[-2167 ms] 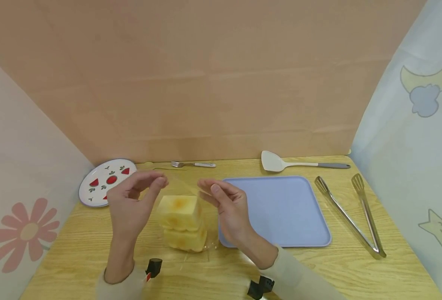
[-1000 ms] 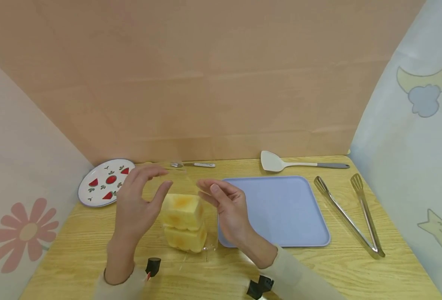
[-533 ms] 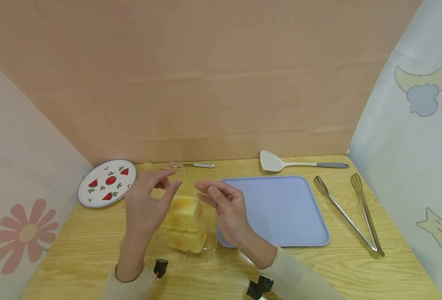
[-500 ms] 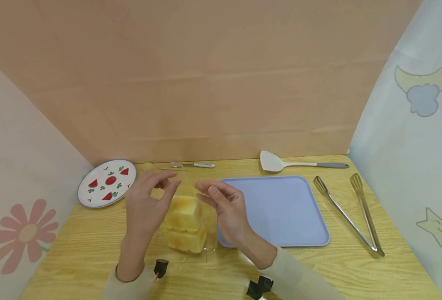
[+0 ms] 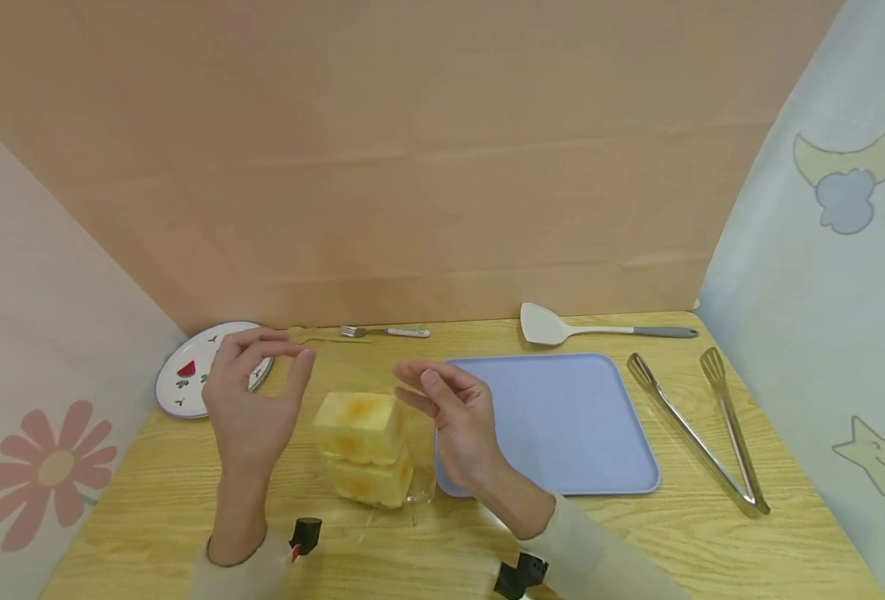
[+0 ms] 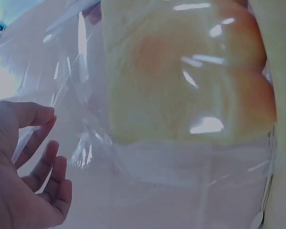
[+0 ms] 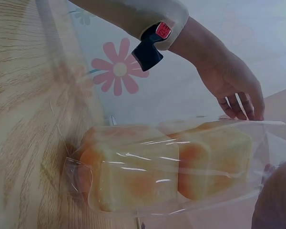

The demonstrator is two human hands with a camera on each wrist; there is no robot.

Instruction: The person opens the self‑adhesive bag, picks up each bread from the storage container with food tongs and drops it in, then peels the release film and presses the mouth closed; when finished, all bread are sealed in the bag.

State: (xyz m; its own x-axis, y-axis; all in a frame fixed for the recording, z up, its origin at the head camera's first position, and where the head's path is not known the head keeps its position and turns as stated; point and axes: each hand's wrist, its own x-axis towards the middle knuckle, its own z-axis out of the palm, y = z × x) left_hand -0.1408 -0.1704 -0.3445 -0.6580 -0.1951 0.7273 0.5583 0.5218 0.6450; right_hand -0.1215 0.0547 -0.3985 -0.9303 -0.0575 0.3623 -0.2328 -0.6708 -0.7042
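Two loaves of yellow bread (image 5: 363, 437) with browned tops stand one above the other inside a clear plastic bag (image 7: 148, 167), whose upper part reaches above the bread. At the bag's upper left edge, my left hand (image 5: 251, 408) pinches the film between thumb and forefinger, as the left wrist view shows. On the opposite side, my right hand (image 5: 465, 417) has its thumb against its fingers and pinches the bag's other edge. Only a dark part of the right hand appears in the right wrist view. The film itself is hard to see in the head view.
Right of the bread lies a blue tray (image 5: 547, 425), with metal tongs (image 5: 697, 433) beyond it. A white spatula (image 5: 547, 325) and a fork (image 5: 386, 332) lie along the back. A fruit-patterned plate (image 5: 195, 400) stands at the back left, partly behind the left hand.
My left hand first moved right toward the other hand, then swung back left, drawing the film out with it. My right hand and the bread have stayed nearly in place.
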